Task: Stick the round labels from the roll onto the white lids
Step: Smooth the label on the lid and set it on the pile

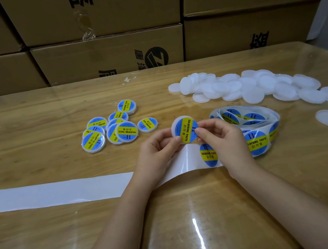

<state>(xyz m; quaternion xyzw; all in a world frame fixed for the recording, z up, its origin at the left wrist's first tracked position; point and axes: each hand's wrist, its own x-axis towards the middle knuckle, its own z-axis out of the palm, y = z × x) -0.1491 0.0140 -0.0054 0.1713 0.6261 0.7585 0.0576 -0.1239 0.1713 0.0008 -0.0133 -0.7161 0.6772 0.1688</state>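
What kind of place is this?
Probably a small packing workshop or storeroom: stacked cardboard boxes behind the table, a heap of blank white lids, and a roll of labels.

Both bare forearms reach in from the lower edge and converge near the middle. The left hand [158,148] and right hand [223,138] face each other, fingers curled, each pinching one side of a labelled lid [183,128]. The right thumb seems to press on its face.
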